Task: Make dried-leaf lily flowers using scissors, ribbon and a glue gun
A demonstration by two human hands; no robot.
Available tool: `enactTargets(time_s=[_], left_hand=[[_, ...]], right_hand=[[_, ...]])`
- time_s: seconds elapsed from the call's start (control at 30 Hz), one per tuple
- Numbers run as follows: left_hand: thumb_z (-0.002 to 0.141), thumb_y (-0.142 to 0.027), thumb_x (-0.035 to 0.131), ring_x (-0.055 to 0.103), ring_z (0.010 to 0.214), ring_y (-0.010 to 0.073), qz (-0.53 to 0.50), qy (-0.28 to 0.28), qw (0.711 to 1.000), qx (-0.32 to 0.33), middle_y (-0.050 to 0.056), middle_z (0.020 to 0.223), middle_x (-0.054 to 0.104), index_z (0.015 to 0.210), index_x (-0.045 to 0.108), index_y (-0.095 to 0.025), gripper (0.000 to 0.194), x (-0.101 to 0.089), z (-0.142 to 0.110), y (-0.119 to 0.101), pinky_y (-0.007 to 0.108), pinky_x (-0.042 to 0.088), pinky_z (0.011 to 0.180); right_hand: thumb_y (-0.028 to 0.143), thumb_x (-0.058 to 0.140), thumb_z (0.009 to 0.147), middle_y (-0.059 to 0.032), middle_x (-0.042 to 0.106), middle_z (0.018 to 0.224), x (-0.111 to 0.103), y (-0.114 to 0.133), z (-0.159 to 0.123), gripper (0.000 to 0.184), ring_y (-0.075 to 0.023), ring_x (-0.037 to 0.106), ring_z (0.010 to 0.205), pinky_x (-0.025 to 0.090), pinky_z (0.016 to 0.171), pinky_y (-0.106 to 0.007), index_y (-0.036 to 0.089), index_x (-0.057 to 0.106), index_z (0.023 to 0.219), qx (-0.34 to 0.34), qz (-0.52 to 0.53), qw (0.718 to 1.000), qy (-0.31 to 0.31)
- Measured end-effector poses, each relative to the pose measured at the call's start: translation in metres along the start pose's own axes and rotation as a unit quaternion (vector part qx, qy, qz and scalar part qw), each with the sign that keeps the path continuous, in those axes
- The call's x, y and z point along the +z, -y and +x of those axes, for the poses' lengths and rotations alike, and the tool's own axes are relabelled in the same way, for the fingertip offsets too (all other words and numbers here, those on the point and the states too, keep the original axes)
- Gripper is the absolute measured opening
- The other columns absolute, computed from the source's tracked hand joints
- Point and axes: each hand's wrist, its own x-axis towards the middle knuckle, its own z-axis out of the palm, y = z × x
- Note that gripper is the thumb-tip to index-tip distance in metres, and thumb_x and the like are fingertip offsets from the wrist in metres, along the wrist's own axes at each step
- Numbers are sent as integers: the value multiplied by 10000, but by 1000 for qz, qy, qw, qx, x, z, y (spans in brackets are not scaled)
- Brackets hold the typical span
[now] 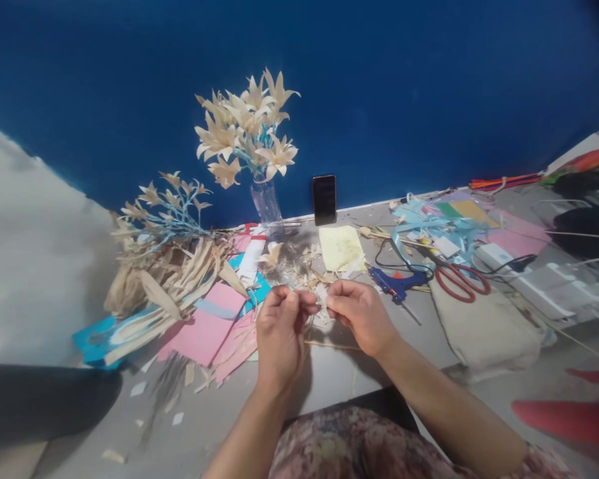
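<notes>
My left hand [281, 332] is closed in a pinch over the near part of the table, its fingertips turned inward. Close beside it, my right hand [363, 318] is also pinched, thumb against forefinger. Something small and pale may sit between the fingertips, but it is too small to name. Behind the hands lies a heap of pale scraps [304, 266] with a single cream flower [272, 255] at its left. A blue hot glue gun [398, 283] rests to the right of my right hand, and pink paper [214, 322] lies left of my left hand.
Cream flowers [249, 126] stand in a clear vase [266, 206] by the blue wall. A phone [324, 199] leans there. Dried husks [180, 273] are piled left; red-handled scissors [462, 283], a beige cloth [484, 326] and a white power strip [529, 283] lie right.
</notes>
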Motion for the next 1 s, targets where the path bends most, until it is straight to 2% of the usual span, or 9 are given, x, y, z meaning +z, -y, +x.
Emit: enactTargets(time_s=[0.07,0.13,0.23,0.3,0.47,0.67,0.83,1.0], left_hand=[[812,-274,740,433,503,70,-24,12,1000,-16,-68,591,520,832,517,-211,233,0,-3,-7,181,372,517],[827,-261,720,321,473,64,-35,37,998,-49,-84,559,416,808,483,-211,243,-1,-6,-11,169,266,459],[831,-241,703,286,492,66,-38,67,992,-104,-72,586,403,806,476,-206,231,-2,-12,-11,179,236,462],[832,-218,690,272,496,66,-44,73,989,-118,-72,583,393,817,488,-202,203,-3,-15,-9,187,243,475],[858,-228,645,303,519,76,-48,75,992,-93,-55,604,419,822,528,-189,129,-4,-18,-6,206,286,499],[844,-309,704,380,569,76,-48,20,998,-27,-25,721,501,799,547,-176,210,-3,-20,-6,201,335,505],[862,-341,692,318,505,67,-4,35,998,-53,-53,587,441,759,539,-180,245,-8,-20,-6,178,280,468],[834,-372,721,280,466,53,31,41,997,-64,-71,560,415,771,532,-190,270,-11,-21,-6,160,211,428]], right_hand=[[275,683,695,40,558,517,-5,4,0,141,-73,378,450,256,437,-206,167,603,651,47,18,998,32],[273,680,671,38,560,511,-8,10,-1,134,-72,376,446,248,438,-206,167,605,640,68,-2,996,61],[261,659,675,36,560,509,-9,22,-4,114,-80,404,459,281,458,-210,169,612,626,64,-71,991,91],[234,644,678,38,555,519,-9,29,-5,90,-88,439,488,312,482,-212,171,614,622,55,-111,987,106],[207,639,687,46,536,542,-9,35,-4,63,-93,454,520,331,508,-215,171,614,642,45,-152,981,113],[227,645,696,38,537,558,-7,32,-3,76,-102,459,536,325,514,-219,171,616,654,42,-158,980,115],[233,638,693,42,520,571,-4,31,-2,83,-100,453,546,334,526,-222,175,597,651,36,-149,981,115],[222,627,688,47,503,550,-3,34,-3,72,-95,424,531,312,496,-212,174,595,645,34,-167,976,132]])
